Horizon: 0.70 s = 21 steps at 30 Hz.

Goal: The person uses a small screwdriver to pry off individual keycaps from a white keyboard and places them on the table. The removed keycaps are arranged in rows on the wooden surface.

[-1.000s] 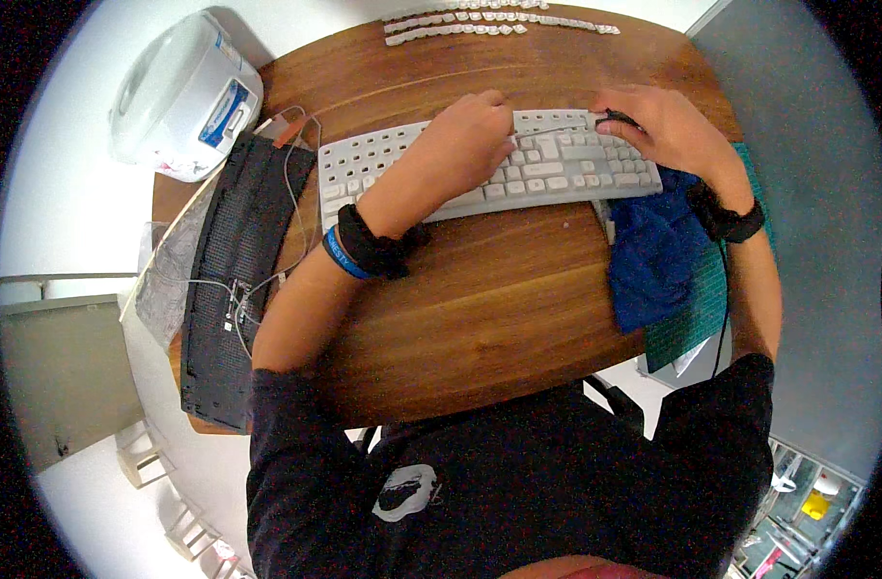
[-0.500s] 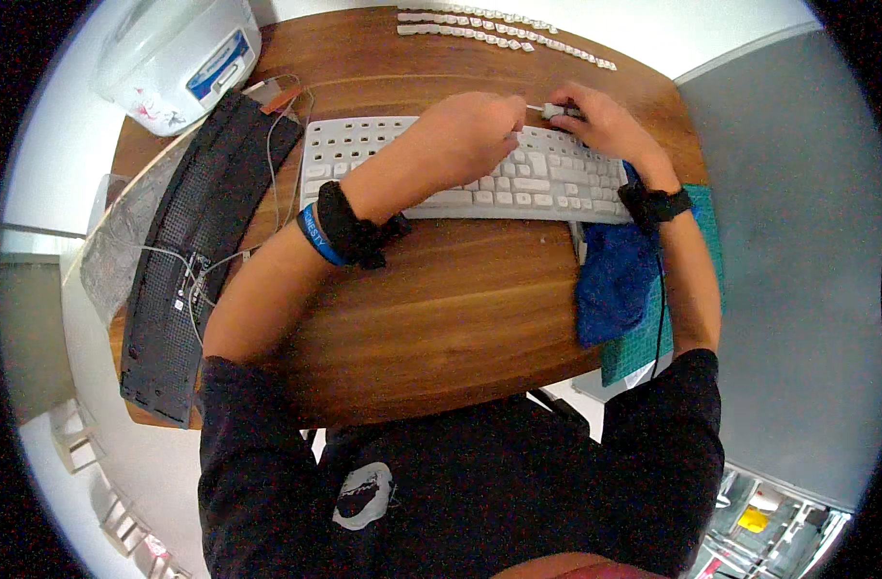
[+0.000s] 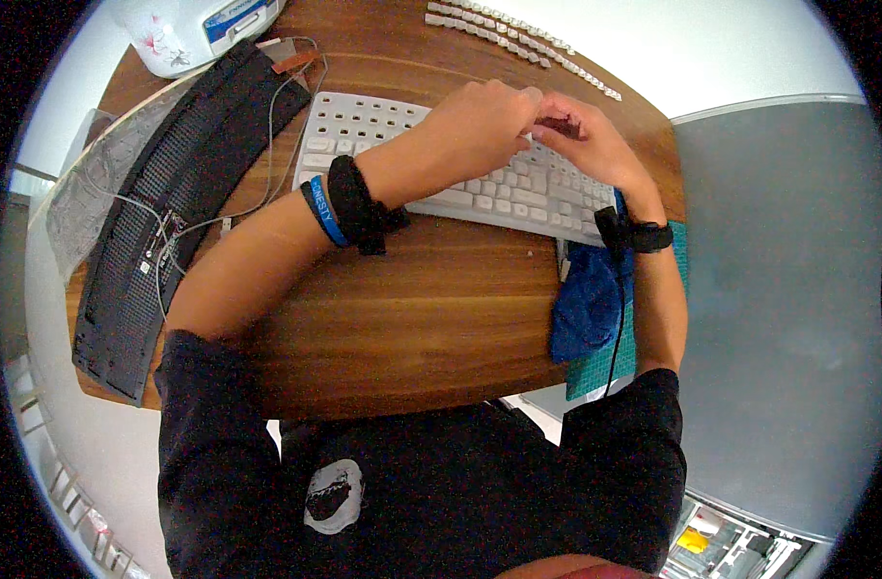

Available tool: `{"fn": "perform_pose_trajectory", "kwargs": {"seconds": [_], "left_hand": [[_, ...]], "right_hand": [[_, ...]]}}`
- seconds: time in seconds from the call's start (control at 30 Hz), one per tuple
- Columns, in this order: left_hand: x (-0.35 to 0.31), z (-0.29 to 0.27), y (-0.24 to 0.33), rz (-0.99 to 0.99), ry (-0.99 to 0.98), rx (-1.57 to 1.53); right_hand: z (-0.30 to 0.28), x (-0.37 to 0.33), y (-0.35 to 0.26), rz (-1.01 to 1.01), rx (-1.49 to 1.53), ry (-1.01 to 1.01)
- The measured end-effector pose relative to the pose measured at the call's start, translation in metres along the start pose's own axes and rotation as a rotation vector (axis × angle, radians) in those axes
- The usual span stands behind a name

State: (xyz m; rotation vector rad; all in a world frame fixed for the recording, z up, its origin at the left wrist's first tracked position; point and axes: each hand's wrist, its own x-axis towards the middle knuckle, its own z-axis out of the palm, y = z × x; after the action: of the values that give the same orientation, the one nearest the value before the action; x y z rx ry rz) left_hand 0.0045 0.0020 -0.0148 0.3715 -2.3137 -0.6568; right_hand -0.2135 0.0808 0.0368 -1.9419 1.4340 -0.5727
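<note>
A white keyboard (image 3: 533, 198) lies across the table, with exposed switches in the rows at its upper left and white keycaps over the rest. Above its far edge my left hand (image 3: 494, 121) is closed, its fingertips pressed together. Touching it from the right is my right hand (image 3: 591, 140), thumb and fingers curled inward. A small pale thing shows at the left fingertips, too small to name. Whatever lies between the two hands is mostly hidden by the fingers.
Loose white keycaps (image 3: 513, 43) lie in rows at the table's far edge. A long black panel (image 3: 161, 222) with thin cables is on the left, near a white container (image 3: 176, 43). A blue cloth (image 3: 591, 299) lies over a green mat (image 3: 600, 372) at the right.
My right hand has come in against my left, and the whitish thing seen in its fingers before is now hidden. The whole view has shifted and turned slightly.
</note>
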Motion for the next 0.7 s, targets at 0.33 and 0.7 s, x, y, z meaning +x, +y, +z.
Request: {"fn": "perform_pose_trajectory", "kwargs": {"seconds": [0.33,0.7], "left_hand": [[0.001,-0.007,0.001,-0.041,-0.034,0.003],[0.000,0.000,-0.007,-0.029,-0.136,0.105]], "right_hand": [[0.000,-0.002,-0.001,0.136,0.195,-0.050],[-0.012,0.003,0.020,0.245,-0.067,0.181]]}}
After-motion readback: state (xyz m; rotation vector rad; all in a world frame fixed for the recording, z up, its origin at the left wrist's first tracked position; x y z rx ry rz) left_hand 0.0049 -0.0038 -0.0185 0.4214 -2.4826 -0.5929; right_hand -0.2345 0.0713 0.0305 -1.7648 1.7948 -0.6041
